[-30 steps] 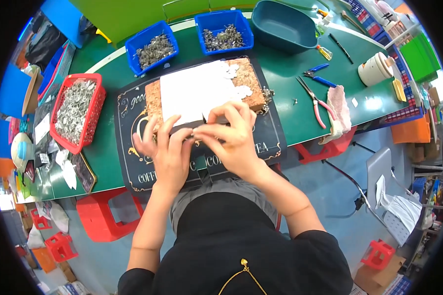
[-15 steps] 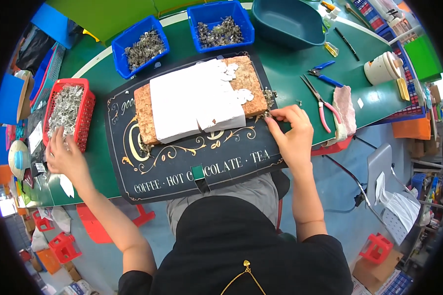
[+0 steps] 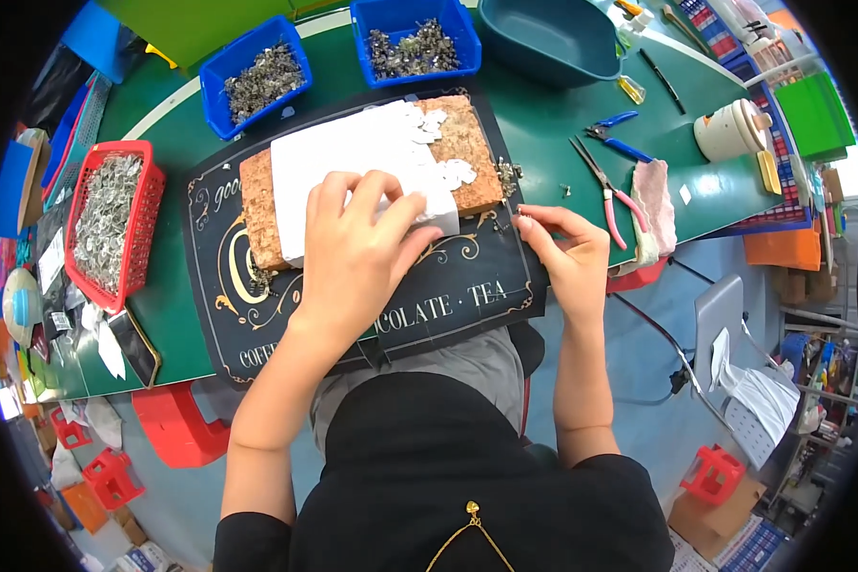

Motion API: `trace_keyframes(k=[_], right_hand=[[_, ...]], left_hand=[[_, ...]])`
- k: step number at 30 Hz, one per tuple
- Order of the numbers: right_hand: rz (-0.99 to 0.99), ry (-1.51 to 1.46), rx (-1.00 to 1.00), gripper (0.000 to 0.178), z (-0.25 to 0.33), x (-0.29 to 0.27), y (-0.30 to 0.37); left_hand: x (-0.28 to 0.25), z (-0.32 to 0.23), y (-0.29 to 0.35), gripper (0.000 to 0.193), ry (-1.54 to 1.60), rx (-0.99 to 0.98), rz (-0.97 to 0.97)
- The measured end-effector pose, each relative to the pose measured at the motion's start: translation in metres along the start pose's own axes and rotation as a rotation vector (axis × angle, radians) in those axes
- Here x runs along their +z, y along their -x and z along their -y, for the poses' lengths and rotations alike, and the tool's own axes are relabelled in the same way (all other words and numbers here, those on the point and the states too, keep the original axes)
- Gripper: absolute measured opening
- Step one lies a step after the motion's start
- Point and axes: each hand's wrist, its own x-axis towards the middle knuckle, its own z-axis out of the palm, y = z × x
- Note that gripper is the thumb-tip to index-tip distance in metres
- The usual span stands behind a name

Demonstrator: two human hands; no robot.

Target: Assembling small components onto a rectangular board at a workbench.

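Note:
My left hand [image 3: 353, 248] is over the near edge of a white block or cloth-like slab [image 3: 338, 143], its fingers bent in toward the thumb. Whatever they hold, if anything, is hidden. The slab rests on a rough orange-brown brick [image 3: 467, 143], with small white flakes [image 3: 456, 173] at its right side. My right hand [image 3: 574, 257] is at the right edge of a black printed mat [image 3: 448, 324], thumb and forefinger pinched near each other; anything between them is too small to name. Small metal pieces [image 3: 507, 176] cluster beside the brick, just beyond the right fingertips.
A red basket [image 3: 148, 210] of small clear or silvery pieces stands at left. Two blue bins, the left one [image 3: 212, 105] and right one [image 3: 472, 57], hold metal pieces. A teal basin [image 3: 553, 43], pink-handled pliers [image 3: 608, 195], blue-handled cutters [image 3: 620, 143] and a pink cloth [image 3: 653, 195] lie right.
My left hand has moved from the red basket to the right, over the white slab. My right hand stays near the mat's right edge. A dark phone-like slab now shows beside the basket.

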Motion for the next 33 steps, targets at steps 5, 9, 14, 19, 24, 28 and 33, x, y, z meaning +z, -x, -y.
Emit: trace_keyframes(k=[5, 9, 14, 19, 24, 28, 33], right_hand=[[0.090, -0.301, 0.076, 0.018, 0.002, -0.002, 0.002], [0.148, -0.529, 0.098, 0.016, 0.001, 0.005, 0.007], [0.092, -0.422, -0.069, 0.012, 0.020, 0.035, 0.022], [0.139, -0.208, -0.442, 0.017, 0.037, 0.067, 0.034], [0.091, -0.098, -0.588, 0.026, 0.035, 0.087, 0.032], [0.053, -0.020, -0.689, 0.024, 0.034, 0.093, 0.034], [-0.002, 0.123, -0.789, 0.022, 0.037, 0.099, 0.037]], left_hand=[[0.000, 0.005, 0.011, 0.025, 0.056, 0.007, 0.001], [-0.009, 0.008, 0.025, 0.021, 0.031, 0.011, -0.092], [-0.020, -0.004, 0.045, 0.017, 0.503, -0.337, -0.219], [-0.024, -0.011, 0.065, 0.014, 0.831, -0.498, -0.289], [-0.027, -0.010, 0.070, 0.017, 0.891, -0.512, -0.248], [-0.030, -0.013, 0.069, 0.023, 0.894, -0.578, -0.263], [-0.027, -0.013, 0.073, 0.028, 0.840, -0.486, -0.334]])
